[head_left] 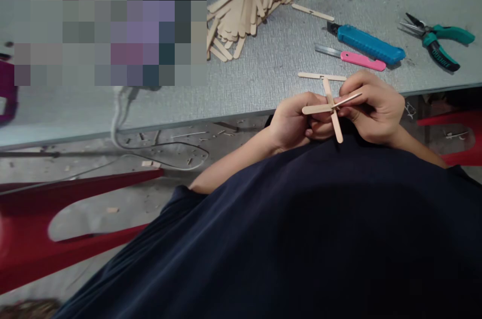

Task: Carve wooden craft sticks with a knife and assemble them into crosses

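Just below the table's front edge, both of my hands hold a small cross of wooden craft sticks (331, 107). My left hand (291, 122) pinches the left arm of the cross. My right hand (372, 105) is curled round the right arm, fingers pressed together. One stick of the cross runs nearly upright, the other lies across it. A single loose stick (321, 76) lies on the grey table (263, 73) right behind my hands.
A heap of craft sticks (248, 5) lies at the table's middle back. A blue utility knife (367, 43), a pink knife (357, 60) and green pliers (437, 37) lie to the right. Red plastic chairs (75, 238) and a cable (124, 123) are on the floor at left.
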